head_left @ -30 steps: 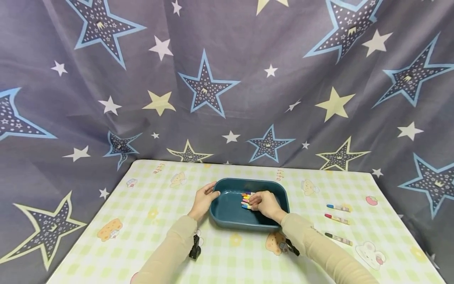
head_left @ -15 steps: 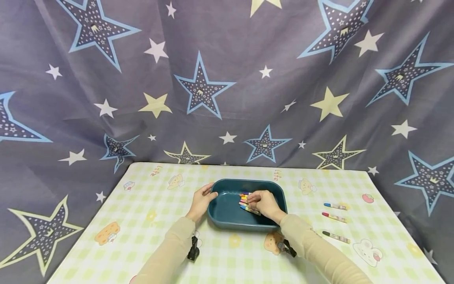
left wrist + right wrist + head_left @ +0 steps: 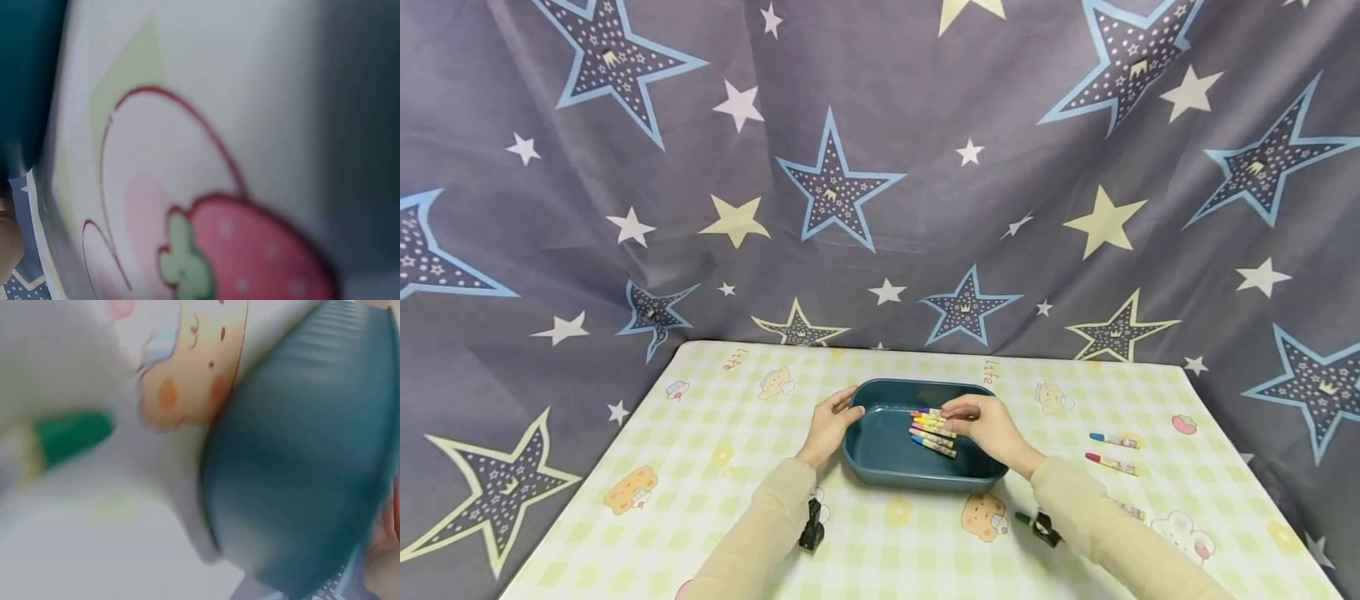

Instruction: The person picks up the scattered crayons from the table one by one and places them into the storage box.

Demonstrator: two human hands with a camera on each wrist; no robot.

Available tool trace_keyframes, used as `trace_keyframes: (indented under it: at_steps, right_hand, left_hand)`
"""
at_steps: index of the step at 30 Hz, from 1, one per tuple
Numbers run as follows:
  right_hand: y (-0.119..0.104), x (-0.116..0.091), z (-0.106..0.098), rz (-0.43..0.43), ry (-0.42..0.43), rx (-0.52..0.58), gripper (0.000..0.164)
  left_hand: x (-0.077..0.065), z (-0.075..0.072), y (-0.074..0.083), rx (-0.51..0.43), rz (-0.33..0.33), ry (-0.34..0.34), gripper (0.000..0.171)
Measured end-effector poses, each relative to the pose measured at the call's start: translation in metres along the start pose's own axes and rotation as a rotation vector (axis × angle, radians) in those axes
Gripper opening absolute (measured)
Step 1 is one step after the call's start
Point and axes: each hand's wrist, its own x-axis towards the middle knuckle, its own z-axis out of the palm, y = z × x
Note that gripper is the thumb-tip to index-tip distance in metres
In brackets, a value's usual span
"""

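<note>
A dark teal tray (image 3: 917,481) stands on the table in the head view. My left hand (image 3: 831,427) holds its left rim, thumb on top and fingers along the outer side. Inside lie several crayons side by side, among them a blue-tipped crayon (image 3: 936,447), a pink-tipped one (image 3: 931,435) and a purple-tipped one (image 3: 929,410). Over the tray's right half is my right hand (image 3: 988,427), its loosely bent fingertips beside the crayons' right ends; nothing shows in its grip. The left wrist view catches a little of the tray (image 3: 25,81) and a finger (image 3: 9,244).
Right of the tray lie a blue crayon (image 3: 1116,440), a red crayon (image 3: 1112,464) and another crayon (image 3: 1132,508) partly behind the sleeve. A green-tipped crayon (image 3: 69,437) lies under the right wrist. A checked cloth (image 3: 737,500) covers the table; a starry curtain (image 3: 917,208) hangs behind.
My right hand has drawn back to the right from the crayons, baring more of them. The blue-tipped crayon now lies slanted beside the others. My left hand keeps its place on the rim.
</note>
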Motion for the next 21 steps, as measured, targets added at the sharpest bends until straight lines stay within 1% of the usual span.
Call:
trace_keyframes:
  at_steps: [3,8,11,12,15,17,19,21]
  right_hand:
    - [-0.003,-0.014,-0.018,-0.005,0.009,-0.026,0.023]
    - [0.003,-0.040,-0.045,0.013,0.042,-0.081,0.024]
    - [0.009,-0.057,-0.056,0.038,0.066,-0.099,0.023]
    - [0.011,-0.063,-0.059,0.043,0.076,-0.108,0.023]
    - [0.019,-0.080,-0.064,0.096,0.100,-0.116,0.022]
    - [0.026,-0.090,-0.065,0.108,0.078,-0.121,0.023]
    - [0.034,-0.099,-0.066,0.125,0.021,-0.117,0.027]
    - [0.043,-0.107,-0.066,0.129,-0.053,-0.101,0.033]
  left_hand:
    - [0.000,0.001,0.000,0.002,-0.006,0.009,0.048]
    - [0.000,0.002,0.001,-0.006,-0.011,0.014,0.047]
    - [0.000,0.001,0.001,-0.009,-0.027,0.015,0.047]
    - [0.000,0.001,0.000,-0.009,-0.035,0.011,0.048]
    - [0.001,0.000,0.000,-0.012,-0.046,-0.015,0.049]
    - [0.002,-0.001,0.001,-0.012,-0.043,-0.025,0.051]
    - [0.003,-0.001,0.001,-0.019,-0.041,-0.024,0.051]
    - [0.003,0.000,0.002,-0.017,-0.040,-0.018,0.050]
